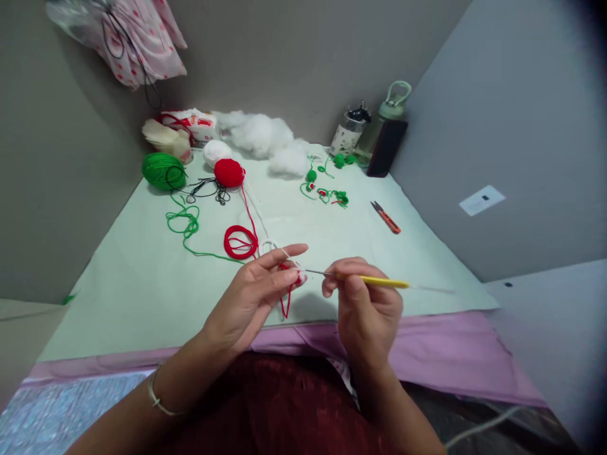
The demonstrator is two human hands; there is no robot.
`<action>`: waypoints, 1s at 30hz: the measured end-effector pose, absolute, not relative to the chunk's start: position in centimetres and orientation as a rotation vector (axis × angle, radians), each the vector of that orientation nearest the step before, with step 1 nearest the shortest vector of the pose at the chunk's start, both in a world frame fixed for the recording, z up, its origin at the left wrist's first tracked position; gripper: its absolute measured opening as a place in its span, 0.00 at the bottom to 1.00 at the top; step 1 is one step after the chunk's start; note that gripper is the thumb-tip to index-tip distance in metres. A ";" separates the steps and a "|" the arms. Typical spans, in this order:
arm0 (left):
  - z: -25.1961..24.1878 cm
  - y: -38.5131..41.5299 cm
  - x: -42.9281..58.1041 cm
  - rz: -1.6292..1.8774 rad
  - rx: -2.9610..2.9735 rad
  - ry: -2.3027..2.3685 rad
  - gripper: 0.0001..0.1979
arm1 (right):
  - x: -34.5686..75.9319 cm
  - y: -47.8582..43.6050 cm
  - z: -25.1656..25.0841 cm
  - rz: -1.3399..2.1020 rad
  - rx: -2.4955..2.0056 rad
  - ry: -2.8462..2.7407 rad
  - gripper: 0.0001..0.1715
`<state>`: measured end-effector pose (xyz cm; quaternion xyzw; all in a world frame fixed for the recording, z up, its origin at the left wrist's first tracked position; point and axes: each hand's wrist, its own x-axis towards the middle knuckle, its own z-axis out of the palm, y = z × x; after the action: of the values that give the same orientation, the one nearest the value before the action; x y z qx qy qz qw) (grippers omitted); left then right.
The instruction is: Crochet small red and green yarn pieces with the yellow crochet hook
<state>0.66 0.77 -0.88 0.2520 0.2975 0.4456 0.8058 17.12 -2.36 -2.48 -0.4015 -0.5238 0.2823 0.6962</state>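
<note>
My left hand [260, 284] pinches a small red and white crochet piece [300, 277] between thumb and fingers. White yarn [287, 253] runs over its index finger, and a loop of red yarn [286, 309] hangs below. My right hand [365, 303] is closed round the yellow handle of a crochet hook [384, 281], whose thin metal tip reaches the crochet piece. Whether the tip is inside a stitch I cannot tell. Beyond my left hand lie a red yarn coil [241, 242], a red yarn ball [230, 172] and a white yarn ball [217, 153].
A green yarn ball [164, 171] and tangled black cord [208, 189] lie at left. White stuffing [260, 136] is heaped at the back. Small green crochet pieces [339, 198] and orange thread snips [386, 218] are at right, before a bottle [391, 110] and a leaning phone [387, 148].
</note>
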 end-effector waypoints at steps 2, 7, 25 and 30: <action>-0.7 0.7 0.8 1.009 0.593 0.647 0.19 | 16.9 -2.0 -2.4 0.782 -0.852 -1.064 0.08; -0.6 0.3 1.2 1.027 0.627 0.666 0.24 | 16.7 -2.1 -2.8 0.836 -0.814 -1.047 0.06; -0.7 0.4 0.7 0.862 0.564 0.588 0.26 | 17.0 -2.0 -2.2 0.952 -0.772 -0.929 0.07; -0.8 0.5 0.7 0.827 0.520 0.521 0.22 | 17.4 -1.8 -1.8 1.111 -0.815 -0.836 0.10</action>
<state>0.71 0.49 -0.77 0.2469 0.2476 0.3929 0.8505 17.40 -1.78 -1.84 -0.3648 -0.3741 0.4973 0.6926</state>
